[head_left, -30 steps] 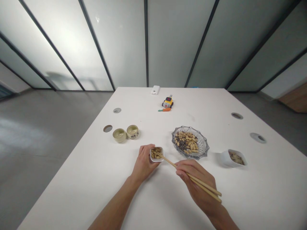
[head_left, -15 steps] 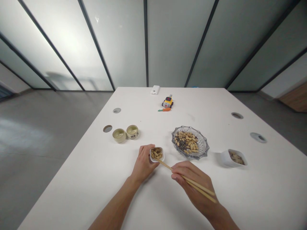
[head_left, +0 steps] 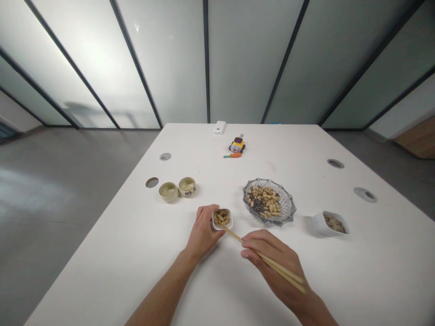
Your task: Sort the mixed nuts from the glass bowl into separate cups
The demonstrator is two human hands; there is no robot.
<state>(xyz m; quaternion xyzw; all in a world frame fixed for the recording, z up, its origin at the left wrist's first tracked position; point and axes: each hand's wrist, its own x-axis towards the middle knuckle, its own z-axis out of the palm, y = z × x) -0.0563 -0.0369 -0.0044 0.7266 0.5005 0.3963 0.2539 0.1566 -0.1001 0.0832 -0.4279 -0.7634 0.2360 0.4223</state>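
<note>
Right hand (head_left: 275, 262): fingers closed around a pair of wooden chopsticks (head_left: 261, 258), held low over the counter (head_left: 118, 253). Chopstick tips rest at the near rim of a small white bowl (head_left: 222, 218); cannot tell whether they pinch anything. Handle ends stick out past the wrist, toward the person.

Left hand (head_left: 204, 231): fingers curled around the left side of the small white bowl, thumb at its far rim. Bowl sits on the counter, filled with peanuts (head_left: 221, 215).

Just right of the bowl and slightly farther away: glass dish (head_left: 288, 203) with mixed peanuts and dark seeds. Farther right, well apart: second white bowl (head_left: 319, 224) holding pale seeds.

Left of the hands, farther back: two small ceramic cups (head_left: 177, 189), side by side and touching or nearly so.

Far end of counter: yellow toy (head_left: 237, 145), small orange carrot (head_left: 233, 155) just in front of it, white box (head_left: 219, 127) at the edge.
</note>
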